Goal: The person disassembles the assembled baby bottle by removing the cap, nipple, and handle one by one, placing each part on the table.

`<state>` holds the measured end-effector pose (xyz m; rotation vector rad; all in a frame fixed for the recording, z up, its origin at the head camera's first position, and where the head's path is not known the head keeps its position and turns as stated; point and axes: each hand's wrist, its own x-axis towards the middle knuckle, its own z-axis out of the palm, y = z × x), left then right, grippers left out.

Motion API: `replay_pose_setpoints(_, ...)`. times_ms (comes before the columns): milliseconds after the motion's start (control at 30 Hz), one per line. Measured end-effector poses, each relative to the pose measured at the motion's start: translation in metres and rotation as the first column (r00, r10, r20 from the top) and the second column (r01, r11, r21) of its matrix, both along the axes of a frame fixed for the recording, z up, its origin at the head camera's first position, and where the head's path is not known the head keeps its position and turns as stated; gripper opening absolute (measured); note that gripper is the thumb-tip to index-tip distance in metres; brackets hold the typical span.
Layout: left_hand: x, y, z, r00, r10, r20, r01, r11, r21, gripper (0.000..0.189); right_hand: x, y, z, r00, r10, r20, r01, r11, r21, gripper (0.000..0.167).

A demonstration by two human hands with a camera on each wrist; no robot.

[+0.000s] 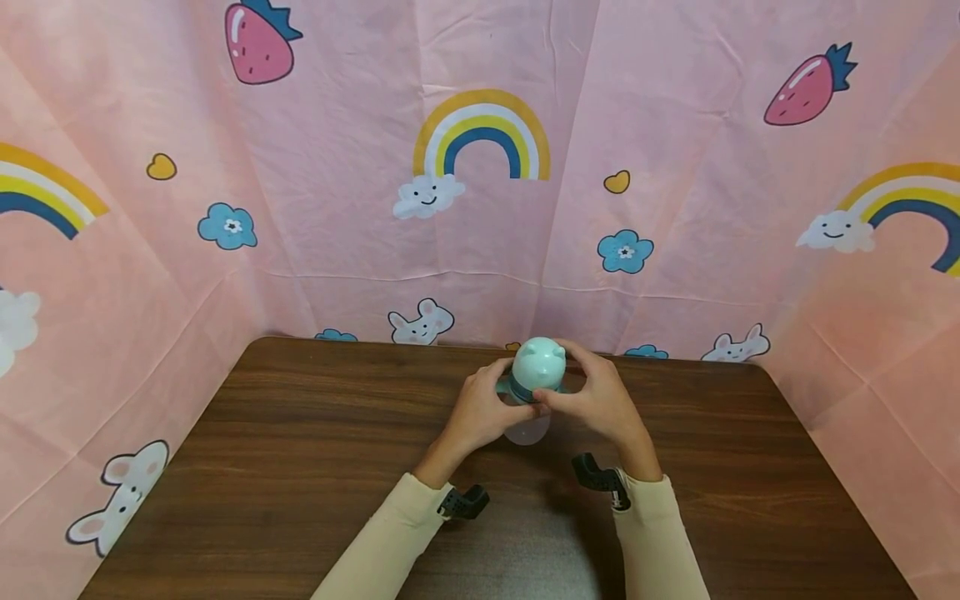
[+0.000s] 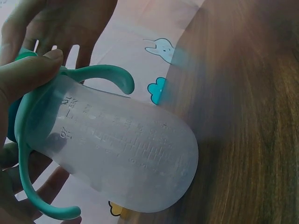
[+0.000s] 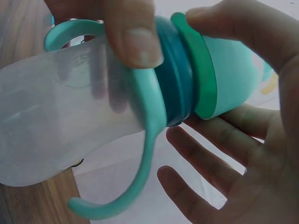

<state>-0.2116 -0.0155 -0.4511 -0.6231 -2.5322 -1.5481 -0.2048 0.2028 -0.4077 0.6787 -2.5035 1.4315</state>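
A translucent baby bottle (image 1: 528, 430) with raised measuring marks stands between both hands near the table's far side; whether its base touches the wood I cannot tell. Two curved mint-green handles (image 3: 138, 179) branch from its neck, below a dark teal collar (image 3: 176, 74). My left hand (image 1: 480, 406) grips the bottle around the neck, its thumb pressed at the handle ring. Over the top sits a rounded mint cap (image 1: 540, 363) with small ear-like bumps. My right hand (image 1: 600, 397) holds this cap, thumb on its bright green rim (image 3: 204, 77) and fingers at the opposite side.
The dark wooden table (image 1: 300, 467) extends on both sides of the hands. Behind and beside it hangs a pink cloth (image 1: 337, 167) printed with rainbows, strawberries and mice. A black strap device (image 1: 463, 502) sits at the left wrist, another black device (image 1: 597, 475) at the right.
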Motion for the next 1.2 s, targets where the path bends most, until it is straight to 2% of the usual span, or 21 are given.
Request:
replay_pose_setpoints(300, -0.001, 0.0, 0.0, 1.0, -0.02, 0.007, 0.02, 0.999, 0.034, 0.085, 0.01, 0.011, 0.016, 0.996, -0.088, -0.033, 0.086, 0.995, -0.04, 0.07)
replay_pose_setpoints(500, 0.001, -0.002, 0.002, 0.999, -0.027, 0.038, 0.026, 0.999, 0.041, 0.087, 0.015, 0.032, 0.02, 0.986, -0.168, 0.008, 0.169, 0.984, -0.061, 0.072)
replay_pose_setpoints(667, 0.001, -0.003, 0.002, 0.999, -0.043, 0.031, 0.041, 0.998, 0.037, 0.085, 0.016, 0.053, 0.018, 0.971, -0.238, 0.027, 0.24, 0.97, -0.05, 0.071)
replay_pose_setpoints(867, -0.001, -0.008, 0.004, 0.998, -0.059, 0.023, 0.058, 0.997, 0.051, 0.083, 0.02, 0.079, 0.015, 0.94, -0.326, 0.102, 0.328, 0.945, -0.001, 0.076)
replay_pose_setpoints(1200, -0.004, -0.012, 0.006, 0.996, -0.084, 0.019, 0.084, 0.996, 0.01, 0.084, 0.023, 0.119, 0.007, 0.87, -0.446, 0.209, 0.432, 0.895, 0.11, 0.087)
